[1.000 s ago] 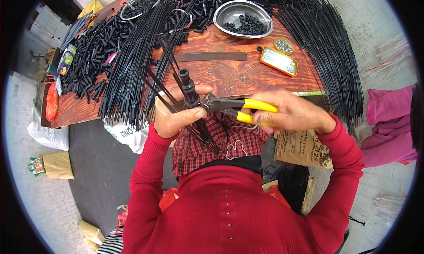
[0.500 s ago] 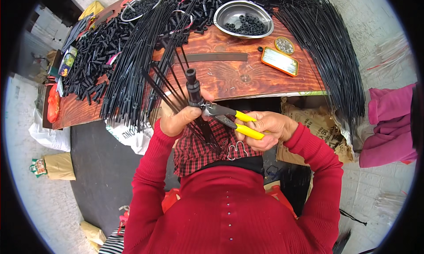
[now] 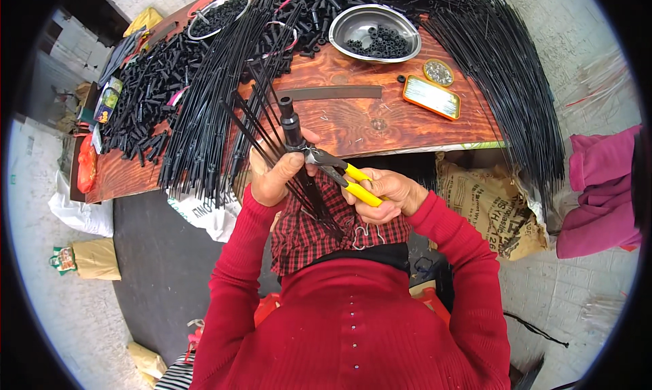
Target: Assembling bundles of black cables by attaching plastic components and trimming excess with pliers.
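Observation:
My left hand (image 3: 273, 179) is closed around a black umbrella runner (image 3: 291, 124), a stepped tube held upright with its hollow end up. Thin black ribs (image 3: 255, 126) fan out from it to the left, and others hang below the hand. From the right, my right hand (image 3: 388, 192) grips pliers (image 3: 364, 194) with yellow handles. Their dark jaws meet the collar of the runner, beside my left fingers. Whatever lies between the jaws is too small to make out. Both hands are above my lap, just short of the table's near edge.
On the wooden table (image 3: 339, 128) lie long bundles of black ribs (image 3: 210, 112) and a heap of black tubular parts (image 3: 132, 112). A metal bowl (image 3: 344, 25) holds small black rings. Nearby are a yellow-edged tin (image 3: 430, 98) of pins and a round tin (image 3: 439, 73).
The pliers and my right hand have moved left, with the yellow handles now angled more downward. The runner has shifted slightly left and up in my left hand's grip.

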`<state>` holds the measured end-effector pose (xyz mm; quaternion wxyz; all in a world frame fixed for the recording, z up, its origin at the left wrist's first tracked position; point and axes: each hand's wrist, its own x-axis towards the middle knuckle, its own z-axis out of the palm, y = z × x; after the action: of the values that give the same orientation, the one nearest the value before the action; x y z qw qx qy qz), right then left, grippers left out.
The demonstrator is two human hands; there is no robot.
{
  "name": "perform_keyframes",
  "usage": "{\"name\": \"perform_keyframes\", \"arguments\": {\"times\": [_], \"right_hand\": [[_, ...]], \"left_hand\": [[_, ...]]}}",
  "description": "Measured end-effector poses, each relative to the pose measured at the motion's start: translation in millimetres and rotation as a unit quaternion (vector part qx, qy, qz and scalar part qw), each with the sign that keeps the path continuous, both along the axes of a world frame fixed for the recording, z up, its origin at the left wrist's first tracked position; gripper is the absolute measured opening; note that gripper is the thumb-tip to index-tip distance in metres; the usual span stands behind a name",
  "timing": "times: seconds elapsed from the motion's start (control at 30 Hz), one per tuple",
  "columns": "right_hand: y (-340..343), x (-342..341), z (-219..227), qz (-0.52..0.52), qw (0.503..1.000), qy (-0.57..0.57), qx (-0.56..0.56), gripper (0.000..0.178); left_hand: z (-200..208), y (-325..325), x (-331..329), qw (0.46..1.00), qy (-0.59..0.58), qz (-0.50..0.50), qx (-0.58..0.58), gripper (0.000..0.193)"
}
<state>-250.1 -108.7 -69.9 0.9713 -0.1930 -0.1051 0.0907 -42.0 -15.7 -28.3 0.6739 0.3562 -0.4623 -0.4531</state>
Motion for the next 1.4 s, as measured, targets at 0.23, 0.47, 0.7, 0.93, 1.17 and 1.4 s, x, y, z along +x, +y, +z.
{"name": "perform_keyframes", "arguments": {"times": [0.23,0.47,0.7,0.93,1.17,1.4], "right_hand": [[-3.9,-1.9,17.0,-0.088,0.989,0.058,-0.107,0.043],[1.4,-6.8,46.8,-0.379,0.779,0.103,-0.489,0.059],[13.0,-14.6,88.4,-0.424,0.345,0.088,-0.833,0.049],[11.4,-10.5,70.1,-0.47,0.276,0.036,-0.838,0.055],[6.2,-11.9,80.3,-0.443,0.234,0.023,-0.865,0.054],[13.5,-18.5,94.4,-0.382,0.283,0.072,-0.877,0.047]], "left_hand": [[2.3,0.0,1.2,1.0,0.016,0.016,0.001,0.038],[6.3,0.4,1.7,1.0,-0.002,0.031,-0.004,0.034],[6.2,1.6,-1.2,0.999,-0.004,0.032,-0.012,0.033],[6.1,0.6,-2.2,0.999,-0.005,0.039,-0.005,0.032],[11.7,4.0,-0.3,0.999,-0.024,0.035,-0.002,0.032],[8.3,3.2,2.5,0.999,-0.03,0.035,0.012,0.034]]}}
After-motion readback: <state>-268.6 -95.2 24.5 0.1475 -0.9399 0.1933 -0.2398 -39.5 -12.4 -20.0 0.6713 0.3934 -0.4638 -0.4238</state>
